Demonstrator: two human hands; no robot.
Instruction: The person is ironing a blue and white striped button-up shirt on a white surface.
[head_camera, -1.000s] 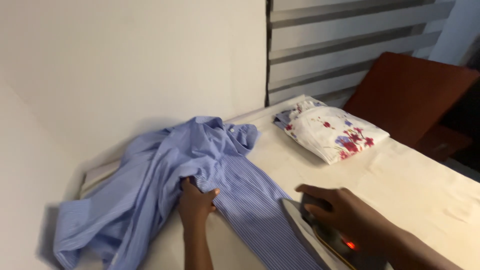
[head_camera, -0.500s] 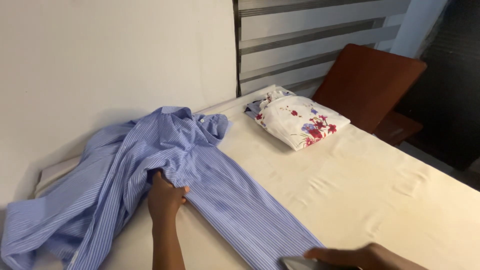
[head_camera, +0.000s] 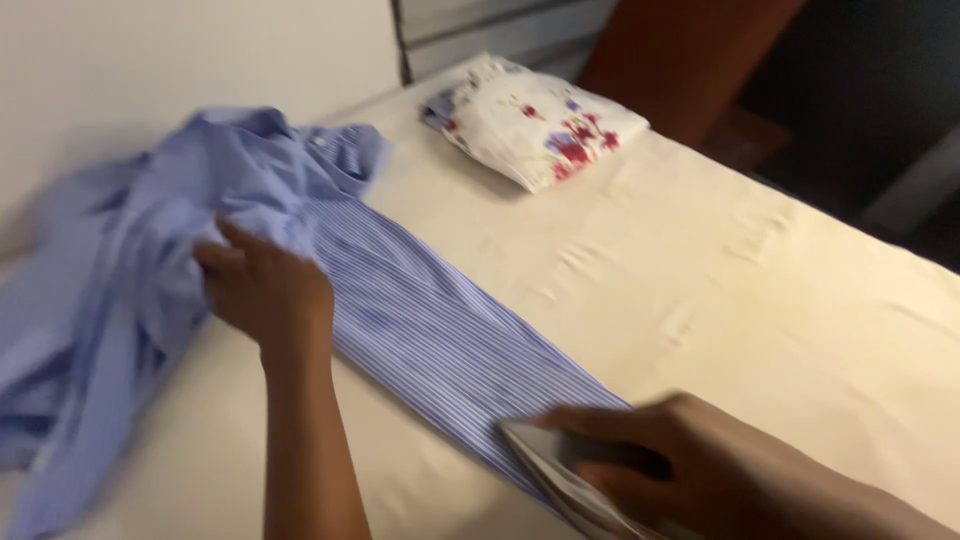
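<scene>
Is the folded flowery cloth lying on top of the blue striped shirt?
No, the flowery cloth lies apart from the shirt, on the bare cream surface.

Your head view is softly lit, brightest on the wall (head_camera: 150, 60) at 10 o'clock and dim toward 2 o'clock. Motion blur smears your right hand (head_camera: 690, 470) at 5 o'clock; your left hand (head_camera: 265, 290) casts a faint shadow.
</scene>
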